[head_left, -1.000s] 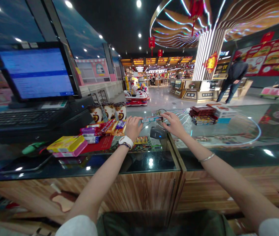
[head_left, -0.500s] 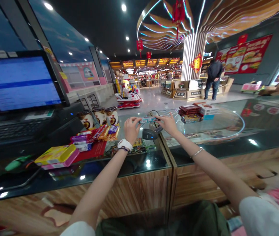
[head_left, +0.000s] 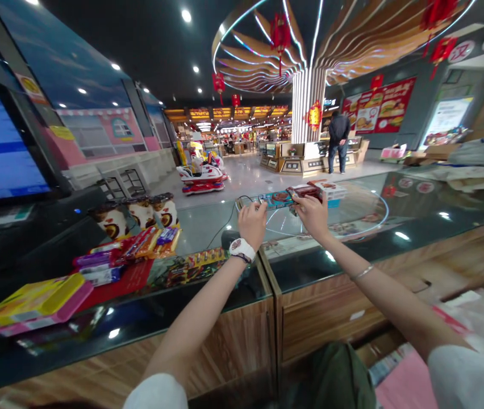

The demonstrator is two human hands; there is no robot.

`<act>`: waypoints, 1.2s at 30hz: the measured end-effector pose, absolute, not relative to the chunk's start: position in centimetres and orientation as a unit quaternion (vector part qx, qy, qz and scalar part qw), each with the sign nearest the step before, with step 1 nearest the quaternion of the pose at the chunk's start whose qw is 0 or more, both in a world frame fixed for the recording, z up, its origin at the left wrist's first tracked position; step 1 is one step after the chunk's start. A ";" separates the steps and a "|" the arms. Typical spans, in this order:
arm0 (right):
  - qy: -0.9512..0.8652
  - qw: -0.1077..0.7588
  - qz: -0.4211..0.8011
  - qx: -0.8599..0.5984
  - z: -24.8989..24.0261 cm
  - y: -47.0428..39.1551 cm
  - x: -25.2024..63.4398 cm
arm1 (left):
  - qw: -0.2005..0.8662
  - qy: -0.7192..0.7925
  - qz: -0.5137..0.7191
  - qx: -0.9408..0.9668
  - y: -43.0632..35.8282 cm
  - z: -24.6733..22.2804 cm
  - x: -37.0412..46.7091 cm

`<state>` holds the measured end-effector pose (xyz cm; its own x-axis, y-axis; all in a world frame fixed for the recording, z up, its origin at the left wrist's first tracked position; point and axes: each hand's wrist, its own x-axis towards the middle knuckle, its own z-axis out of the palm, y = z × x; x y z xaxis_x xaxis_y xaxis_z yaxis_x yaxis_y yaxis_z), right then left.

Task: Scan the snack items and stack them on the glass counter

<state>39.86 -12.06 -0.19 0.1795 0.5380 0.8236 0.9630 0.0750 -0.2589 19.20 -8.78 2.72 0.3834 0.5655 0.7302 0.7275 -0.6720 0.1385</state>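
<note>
A flat blue snack packet (head_left: pixel 278 199) with a brown picture on its face spans the gap between my hands above the glass counter. My left hand (head_left: pixel 253 222), with a white watch on the wrist, is closed on the packet's left end. The fingers of my right hand (head_left: pixel 313 216) grip its right end, right in front of a stack of dark red packets (head_left: pixel 317 192). Beside the stack sits a white and blue box (head_left: pixel 334 193). Behind my left wrist, a black handheld scanner (head_left: pixel 228 237) is mostly hidden.
To the left lie several wrapped snack bars (head_left: pixel 140 245), a yellow and pink box (head_left: pixel 41 304) and several standing pouches (head_left: pixel 140 215). A monitor (head_left: pixel 5 150) stands at the far left. A thin cable (head_left: pixel 224 227) crosses the glass. Beyond the counter, a person (head_left: pixel 338 139) stands.
My hands have moved right with the packet, from above the scanner to the dark red stack. The packet's face now shows instead of its narrow edge. The view has turned right.
</note>
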 end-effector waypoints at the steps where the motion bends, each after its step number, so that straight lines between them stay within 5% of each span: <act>1: -0.582 0.433 -0.255 -0.639 -0.4 -12.3 40.8 | 0.089 -0.387 -0.397 -0.828 -8.9 2.6 20.4; 17: -0.515 0.439 -0.152 -0.720 -1.8 -9.2 50.3 | -0.046 -0.349 -0.365 -0.862 -7.7 -0.9 34.1; 36: -0.493 0.354 0.001 -0.795 -3.4 -6.3 52.3 | -0.037 -0.361 -0.282 -0.888 -4.7 -4.0 35.2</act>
